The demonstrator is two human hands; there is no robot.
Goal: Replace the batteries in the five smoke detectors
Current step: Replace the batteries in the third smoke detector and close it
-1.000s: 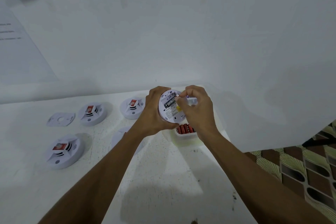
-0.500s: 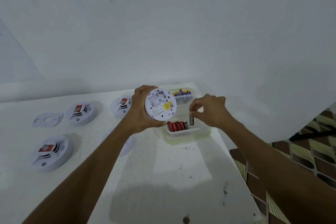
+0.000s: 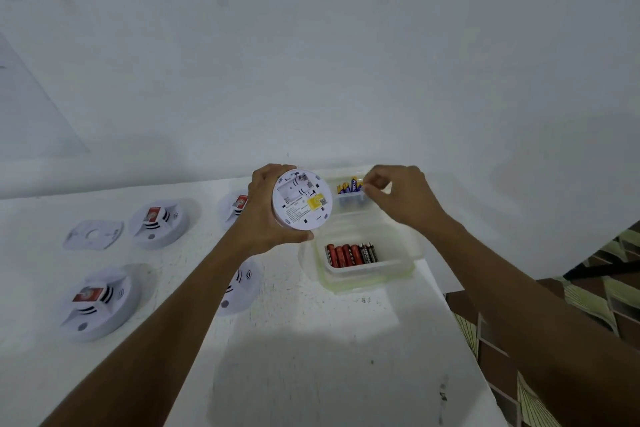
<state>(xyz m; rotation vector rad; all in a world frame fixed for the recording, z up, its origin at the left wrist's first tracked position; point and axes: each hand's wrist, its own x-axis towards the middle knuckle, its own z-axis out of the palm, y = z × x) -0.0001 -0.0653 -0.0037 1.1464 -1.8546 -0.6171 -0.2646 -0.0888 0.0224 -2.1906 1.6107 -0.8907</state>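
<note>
My left hand (image 3: 265, 222) grips a round white smoke detector (image 3: 302, 199) above the table, its back turned to me and its battery bay empty. My right hand (image 3: 398, 194) is at the far clear container (image 3: 349, 200), fingertips pinched at the yellow-and-blue batteries (image 3: 348, 185); whether one is gripped is unclear. The near clear container (image 3: 398, 265) holds red batteries (image 3: 343, 255) and a few black batteries (image 3: 369, 253). More detectors lie face up on the table: one at the back left (image 3: 159, 222), one at the front left (image 3: 98, 302), and two partly hidden by my left arm (image 3: 239, 206) (image 3: 242, 284).
A loose white mounting plate (image 3: 92, 234) lies at the far left. The white table (image 3: 311, 357) ends at a right edge just past the containers, with patterned floor (image 3: 588, 305) below. A white wall with paper sheets stands directly behind the table.
My right hand pulled a dark battery out of the held detector, carried it to the near container, and then moved back to the far container. The detector's bay now shows empty.
</note>
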